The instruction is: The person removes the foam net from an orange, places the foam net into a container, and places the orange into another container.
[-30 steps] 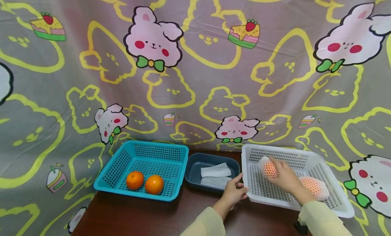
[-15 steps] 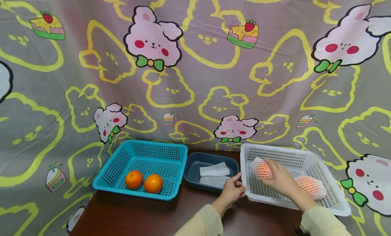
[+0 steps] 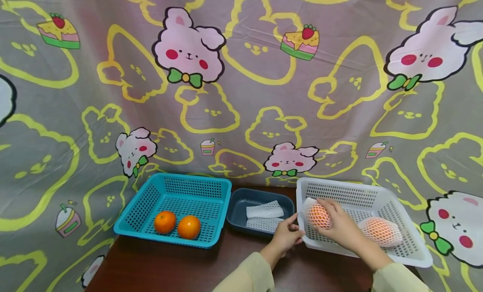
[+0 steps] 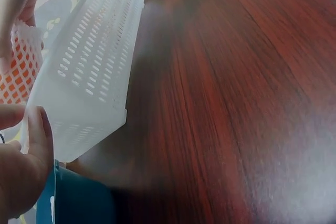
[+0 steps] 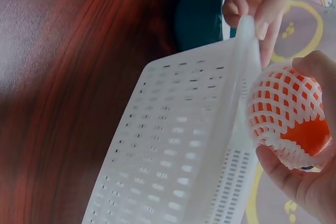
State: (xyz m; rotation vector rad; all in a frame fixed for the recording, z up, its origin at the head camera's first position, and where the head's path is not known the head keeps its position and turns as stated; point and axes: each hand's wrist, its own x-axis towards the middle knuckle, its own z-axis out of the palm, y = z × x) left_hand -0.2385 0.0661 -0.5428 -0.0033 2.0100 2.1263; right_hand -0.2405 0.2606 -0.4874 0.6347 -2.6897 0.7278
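My right hand (image 3: pixel 341 227) grips an orange (image 3: pixel 319 215) wrapped in a white foam net, inside the left end of the white basket (image 3: pixel 362 189). In the right wrist view the orange's bare skin (image 5: pixel 310 137) shows through an opening in the net, between thumb and fingers. My left hand (image 3: pixel 284 237) pinches the white basket's left rim, with thumb and fingertips on either side of it in the left wrist view. Another net-wrapped orange (image 3: pixel 381 232) lies in the basket, to the right of my right hand.
A dark blue tray (image 3: pixel 235 204) with white foam nets (image 3: pixel 265 210) stands left of the white basket. Further left is a teal basket (image 3: pixel 222 191) holding two bare oranges (image 3: pixel 165 222). A patterned curtain (image 3: pixel 234 95) hangs behind the brown table (image 3: pixel 158 267).
My right hand has moved left inside the white basket with the netted orange, closer to the left rim. My left hand stays on the rim.
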